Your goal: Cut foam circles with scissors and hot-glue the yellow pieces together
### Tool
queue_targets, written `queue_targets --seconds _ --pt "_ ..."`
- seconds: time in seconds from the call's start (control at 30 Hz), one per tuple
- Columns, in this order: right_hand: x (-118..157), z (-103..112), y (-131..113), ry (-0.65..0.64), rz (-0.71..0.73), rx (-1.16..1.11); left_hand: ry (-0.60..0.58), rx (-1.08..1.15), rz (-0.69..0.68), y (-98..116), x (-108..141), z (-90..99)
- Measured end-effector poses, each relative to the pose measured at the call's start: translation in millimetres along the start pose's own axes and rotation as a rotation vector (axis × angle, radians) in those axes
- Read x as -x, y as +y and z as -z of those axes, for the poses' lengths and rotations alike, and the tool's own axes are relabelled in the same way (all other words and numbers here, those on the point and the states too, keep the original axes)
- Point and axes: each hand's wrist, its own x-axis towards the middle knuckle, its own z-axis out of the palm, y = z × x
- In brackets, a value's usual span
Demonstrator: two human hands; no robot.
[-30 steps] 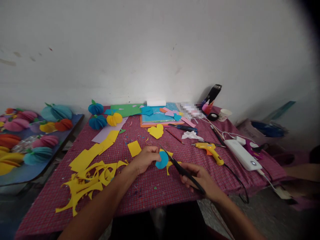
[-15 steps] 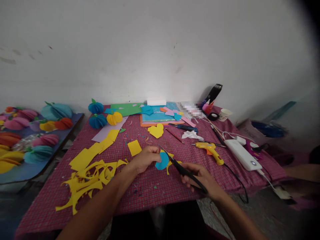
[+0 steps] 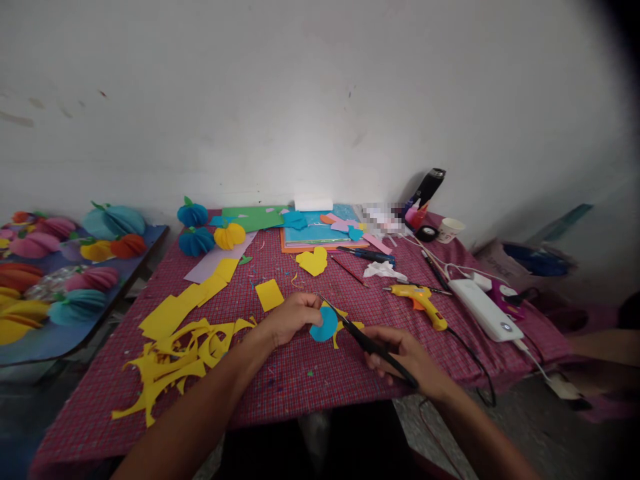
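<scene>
My left hand (image 3: 295, 319) is closed in a pinch on the edge of a blue paper circle (image 3: 325, 325). Beyond the circle, yellow paper (image 3: 357, 326) shows, partly hidden by it and by the blades. My right hand (image 3: 397, 355) is wrapped round the handles of black scissors (image 3: 373, 345), whose blades point up and left along the circle's upper right edge. A yellow paper square (image 3: 269, 295) lies just past my left hand. Several cut yellow circles (image 3: 312, 261) are stacked farther back. Curved yellow scraps (image 3: 185, 360) lie heaped left of my left forearm.
A yellow glue gun (image 3: 423, 304) with a black cord lies on the right, near a white power bank (image 3: 485, 310). Paper pumpkins (image 3: 196, 241) stand at the back left; more fill a blue side table (image 3: 113, 293). A pencil (image 3: 350, 271) and a cutter (image 3: 370, 256) lie toward the back.
The scissors and my right hand have shifted very slightly right and down. My left hand still pinches the blue circle in nearly the same place.
</scene>
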Motion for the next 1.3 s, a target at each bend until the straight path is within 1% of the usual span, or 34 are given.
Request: queue_targets --seconds 0.13,0.23,0.6,0.9,1.17,1.3 --pt "-1.7 -0.8 -3.2 -0.005 0.008 -0.017 0.021 -0.030 0.008 0.1 0.3 0.6" --pt "-3.0 -2.4 -4.8 0.016 -0.006 -0.017 0.006 -0.029 0.009 0.4 0.9 0.5" --pt "-1.4 -1.9 -8.4 0.021 -0.039 0.009 -0.001 -0.014 0.033 0.4 1.1 1.3" --pt "-2.9 0.0 -4.1 -0.001 -0.022 -0.033 -0.026 -0.001 0.037 0.8 1.8 1.0" --pt "-2.6 -2.4 -8.9 0.016 -0.042 -0.006 -0.021 -0.018 0.048 3.6 3.2 -0.1" --pt "-2.5 -1.1 -7.6 -0.004 -0.042 0.002 -0.038 -0.030 0.047 3.5 2.9 0.9"
